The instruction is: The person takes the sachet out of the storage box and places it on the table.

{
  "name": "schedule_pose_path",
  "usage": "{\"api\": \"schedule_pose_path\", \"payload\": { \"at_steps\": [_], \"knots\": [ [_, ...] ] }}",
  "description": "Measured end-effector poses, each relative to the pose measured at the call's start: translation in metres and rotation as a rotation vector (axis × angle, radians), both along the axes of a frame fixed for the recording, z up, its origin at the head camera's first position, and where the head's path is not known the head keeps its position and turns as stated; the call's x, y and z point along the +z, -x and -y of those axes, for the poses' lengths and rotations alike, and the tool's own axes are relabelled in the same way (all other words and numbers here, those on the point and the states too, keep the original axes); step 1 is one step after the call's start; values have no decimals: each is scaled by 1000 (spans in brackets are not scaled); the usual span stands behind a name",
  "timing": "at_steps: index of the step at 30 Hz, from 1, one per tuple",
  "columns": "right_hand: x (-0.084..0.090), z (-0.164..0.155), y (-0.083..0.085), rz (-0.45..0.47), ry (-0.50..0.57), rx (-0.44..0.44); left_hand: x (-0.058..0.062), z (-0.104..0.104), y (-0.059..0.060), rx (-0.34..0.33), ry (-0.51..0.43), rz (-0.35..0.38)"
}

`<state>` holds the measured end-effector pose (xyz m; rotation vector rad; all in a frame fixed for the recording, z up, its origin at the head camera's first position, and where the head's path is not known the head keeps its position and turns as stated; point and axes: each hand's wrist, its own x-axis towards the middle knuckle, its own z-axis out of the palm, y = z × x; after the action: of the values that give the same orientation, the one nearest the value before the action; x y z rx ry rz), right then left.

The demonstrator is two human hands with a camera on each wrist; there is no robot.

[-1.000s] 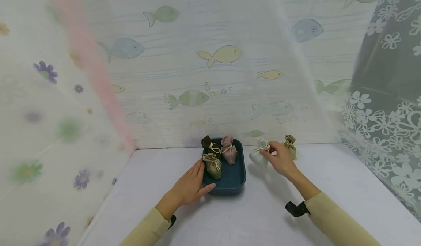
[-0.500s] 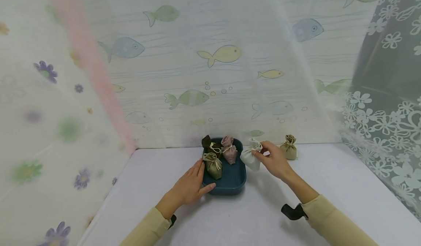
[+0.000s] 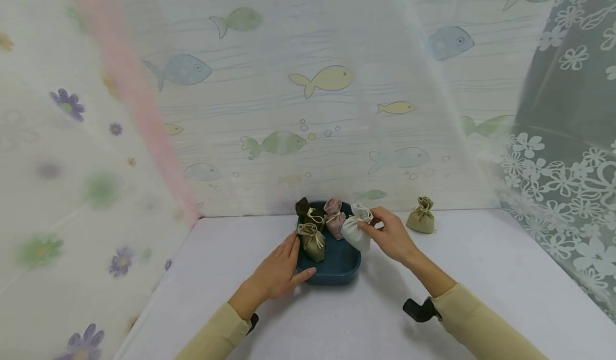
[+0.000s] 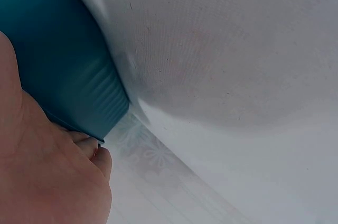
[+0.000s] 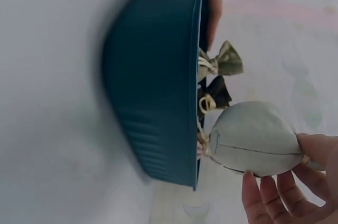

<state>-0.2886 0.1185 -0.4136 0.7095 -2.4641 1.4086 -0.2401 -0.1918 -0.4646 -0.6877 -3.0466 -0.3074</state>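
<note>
A dark teal tray (image 3: 337, 272) sits on the white table (image 3: 481, 274) and holds an olive pouch (image 3: 313, 242), a dark brown pouch (image 3: 304, 208) and a pink pouch (image 3: 333, 216). My left hand (image 3: 281, 269) rests on the tray's left rim with its fingers straight, thumb at the front wall (image 4: 68, 76). My right hand (image 3: 390, 234) pinches a pale green drawstring pouch (image 3: 355, 229) by its neck, holding it above the tray's right edge (image 5: 198, 102). In the right wrist view the pouch (image 5: 253, 138) hangs just over the rim.
Another olive pouch (image 3: 421, 216) stands on the table to the right, near the back. Sheer curtains with fish prints (image 3: 322, 79) and flowers (image 3: 553, 178) close in the table at the back and both sides.
My right hand has carried the pale green pouch leftward from beside the far olive pouch to above the tray's right edge. The left hand has stayed on the tray.
</note>
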Motion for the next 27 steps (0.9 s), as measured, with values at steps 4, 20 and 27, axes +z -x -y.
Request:
{"api": "schedule_pose_path", "payload": {
  "at_steps": [4,20,27],
  "knots": [
    [0,5,0,-8,6,14,-4,1,3,-3,13,-17],
    [-12,29,2,45,-21,28,7,-3,-4,-8,14,-12],
    [-22,36,4,46,-48,32,9,-3,-4,0,25,-13]
  ]
}}
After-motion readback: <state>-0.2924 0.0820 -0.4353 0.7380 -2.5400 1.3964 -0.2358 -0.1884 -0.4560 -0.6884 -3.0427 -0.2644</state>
